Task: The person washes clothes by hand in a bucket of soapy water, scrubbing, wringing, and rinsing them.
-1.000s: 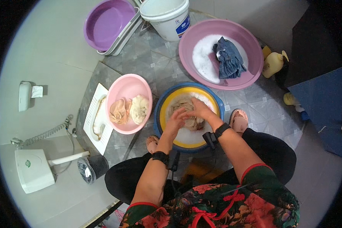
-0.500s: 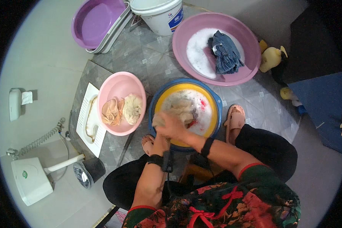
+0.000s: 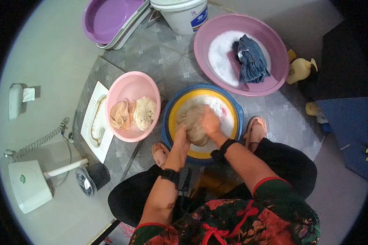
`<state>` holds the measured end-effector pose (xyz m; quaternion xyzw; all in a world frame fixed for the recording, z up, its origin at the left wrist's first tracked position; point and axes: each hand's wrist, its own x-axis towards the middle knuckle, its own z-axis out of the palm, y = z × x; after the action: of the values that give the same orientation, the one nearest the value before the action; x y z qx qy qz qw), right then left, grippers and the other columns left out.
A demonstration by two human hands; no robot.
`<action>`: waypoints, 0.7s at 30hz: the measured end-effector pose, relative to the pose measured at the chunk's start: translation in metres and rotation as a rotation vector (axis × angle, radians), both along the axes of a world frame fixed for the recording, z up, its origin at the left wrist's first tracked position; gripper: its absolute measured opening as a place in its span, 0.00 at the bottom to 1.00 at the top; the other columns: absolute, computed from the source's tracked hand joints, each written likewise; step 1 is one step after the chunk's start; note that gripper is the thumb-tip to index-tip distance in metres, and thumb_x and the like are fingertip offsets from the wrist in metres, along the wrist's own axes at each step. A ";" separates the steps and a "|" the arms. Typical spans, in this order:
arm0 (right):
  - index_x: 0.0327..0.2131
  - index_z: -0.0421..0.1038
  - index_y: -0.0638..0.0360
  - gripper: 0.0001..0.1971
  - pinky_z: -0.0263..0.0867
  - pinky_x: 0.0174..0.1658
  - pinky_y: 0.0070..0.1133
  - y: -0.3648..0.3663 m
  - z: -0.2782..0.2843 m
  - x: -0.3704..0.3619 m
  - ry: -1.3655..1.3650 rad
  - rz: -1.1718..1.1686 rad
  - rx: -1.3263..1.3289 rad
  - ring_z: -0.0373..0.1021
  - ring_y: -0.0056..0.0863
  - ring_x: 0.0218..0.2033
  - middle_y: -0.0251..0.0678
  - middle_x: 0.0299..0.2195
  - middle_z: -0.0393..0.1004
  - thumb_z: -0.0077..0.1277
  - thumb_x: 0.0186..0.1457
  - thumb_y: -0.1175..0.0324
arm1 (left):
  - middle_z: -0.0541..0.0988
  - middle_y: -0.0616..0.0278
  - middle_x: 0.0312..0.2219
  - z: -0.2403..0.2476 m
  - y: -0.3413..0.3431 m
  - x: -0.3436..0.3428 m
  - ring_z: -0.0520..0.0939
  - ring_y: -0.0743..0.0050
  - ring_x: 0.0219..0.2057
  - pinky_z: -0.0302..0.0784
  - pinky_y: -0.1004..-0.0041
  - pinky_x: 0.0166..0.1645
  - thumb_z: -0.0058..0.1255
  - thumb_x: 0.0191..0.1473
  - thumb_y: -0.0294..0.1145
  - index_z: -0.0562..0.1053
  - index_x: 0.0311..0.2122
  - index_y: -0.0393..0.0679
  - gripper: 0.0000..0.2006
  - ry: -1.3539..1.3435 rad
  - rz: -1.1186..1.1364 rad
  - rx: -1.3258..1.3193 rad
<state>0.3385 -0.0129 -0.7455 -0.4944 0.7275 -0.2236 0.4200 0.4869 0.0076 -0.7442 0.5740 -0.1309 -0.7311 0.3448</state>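
A wet beige cloth (image 3: 193, 119) is bunched over suds in a basin with a yellow inside and blue rim (image 3: 166, 134). My left hand (image 3: 181, 138) grips its near left side. On the right side of the bundle, my right hand (image 3: 210, 121) has its fingers closed on the fabric, slightly blurred. White foam with a reddish patch (image 3: 223, 112) shows to the right of the cloth. To the left, a pink basin (image 3: 129, 79) holds a peach cloth (image 3: 120, 115) and a cream cloth (image 3: 144, 113).
A large pink tub (image 3: 208, 28) at the far right holds suds and a denim garment (image 3: 251, 59). A white bucket (image 3: 180, 18) and purple basin (image 3: 110, 20) stand at the back. A squat toilet (image 3: 95, 122) lies left; a yellow pump bottle (image 3: 300, 70) stands right.
My hands were close together over the basin's left side, and are now apart with the cloth spread between them. My right hand has moved right. The view has shifted slightly.
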 end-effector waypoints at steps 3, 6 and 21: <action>0.40 0.60 0.61 0.18 0.64 0.39 0.41 0.003 -0.045 -0.043 0.202 -0.248 -0.105 0.69 0.53 0.36 0.54 0.31 0.72 0.51 0.47 0.64 | 0.59 0.55 0.57 0.019 -0.014 -0.015 0.64 0.48 0.56 0.63 0.56 0.55 0.48 0.53 0.53 0.56 0.60 0.48 0.34 -0.147 -0.038 0.131; 0.43 0.60 0.59 0.21 0.64 0.38 0.41 0.008 -0.051 -0.051 0.076 -0.460 -0.124 0.69 0.51 0.36 0.52 0.31 0.70 0.53 0.46 0.64 | 0.54 0.52 0.60 0.035 -0.022 -0.005 0.58 0.42 0.58 0.56 0.51 0.59 0.51 0.51 0.54 0.56 0.60 0.50 0.35 -1.025 -0.541 -0.180; 0.49 0.61 0.61 0.24 0.65 0.42 0.40 0.020 -0.089 -0.015 0.059 0.160 0.426 0.69 0.51 0.41 0.52 0.38 0.72 0.49 0.47 0.67 | 0.64 0.53 0.57 -0.069 -0.045 -0.048 0.58 0.44 0.59 0.45 0.33 0.57 0.46 0.49 0.52 0.67 0.54 0.52 0.28 -1.288 -1.900 -0.147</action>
<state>0.3235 0.0069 -0.8343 -0.4568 0.7288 -0.0162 0.5098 0.4389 -0.0370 -0.8129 0.4895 -0.7050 -0.2577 -0.4439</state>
